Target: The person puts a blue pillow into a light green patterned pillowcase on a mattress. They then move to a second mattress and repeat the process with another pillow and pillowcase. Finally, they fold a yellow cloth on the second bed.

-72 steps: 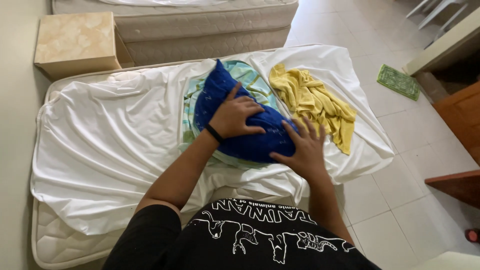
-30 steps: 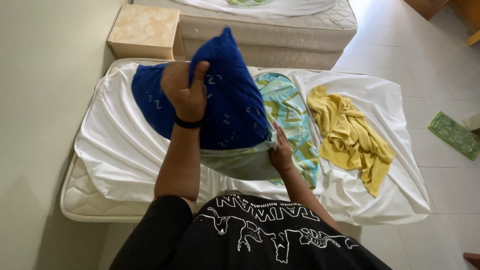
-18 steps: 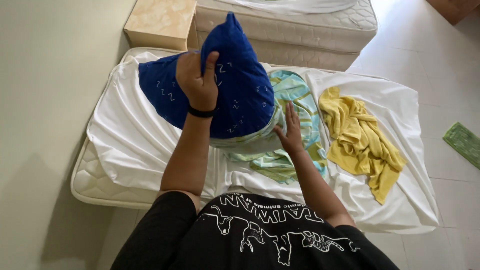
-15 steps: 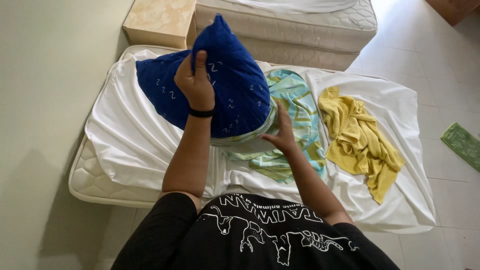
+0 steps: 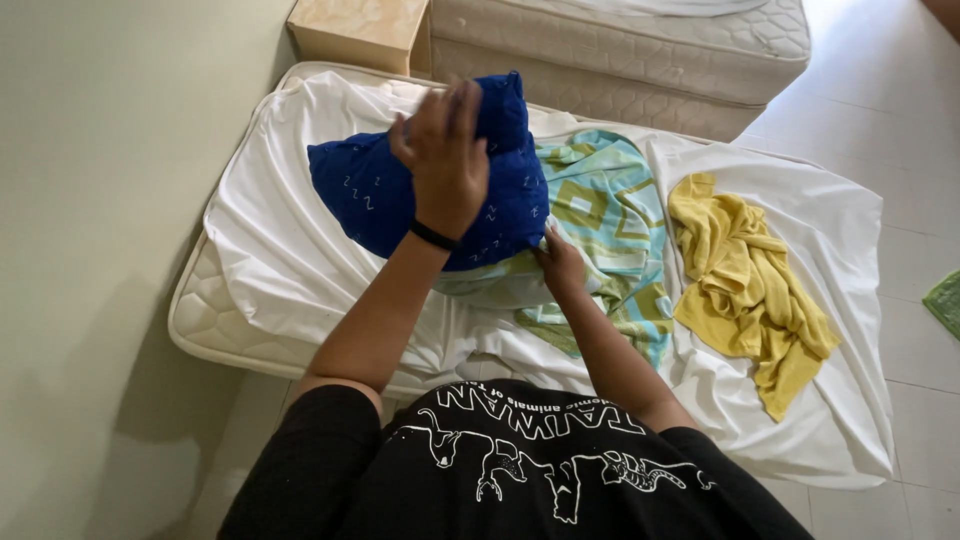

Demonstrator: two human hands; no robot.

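Lowering since half a second ago, the blue pillow is settling on the white-sheeted mattress while my left hand is gripping its top and my right hand is pinching the patterned pillowcase, best tugged evenly.

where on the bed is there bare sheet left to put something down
Bare white sheet lies left of the blue pillow, toward the wall-side edge, and along the near right corner below the yellow towel. The middle is crowded: the left hand holds the pillow, the right hand is under it, and the teal patterned cloth lies beside them.
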